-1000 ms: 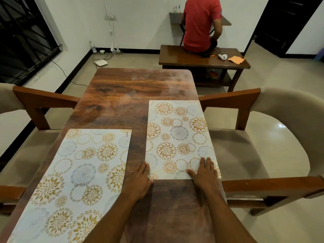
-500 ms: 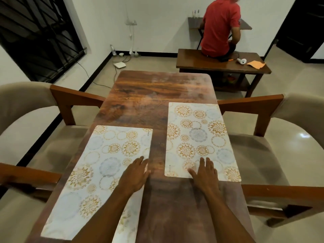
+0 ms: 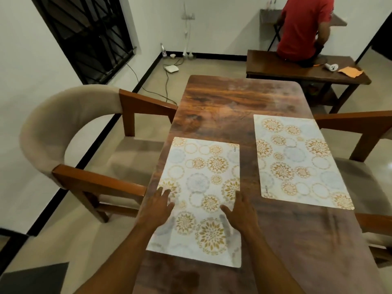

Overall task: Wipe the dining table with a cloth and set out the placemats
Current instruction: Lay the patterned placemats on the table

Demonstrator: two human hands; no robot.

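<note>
Both hands are now resting flat on the near placemat (image 3: 203, 177), which is lying at 12 o'clock along the left side of the table (image 3: 233, 98). The left hand (image 3: 158, 209) is pressing on its left edge at 11 o'clock with fingers spread. The right hand (image 3: 239, 213) is lying on its right edge at 1 o'clock, fingers straight and thumb out. Neither is pinching or curling round anything.

A second ago both hands were sitting on the near edge of the other placemat (image 3: 297, 162). That one is now lying untouched at 2 o'clock by the table's right side, well apart from the hands. The left hand was crossing over first, and the right has been following it.

So the other placemat is looking settled, and the work is shifting to the near placemat – probably smoothing it down and squaring it, since its left side is running close to the table's edge. No cloth is showing on the table, so the wiping is likely finished. A padded chair (image 3: 63, 128) is standing at 9 o'clock, just beside the table
</note>
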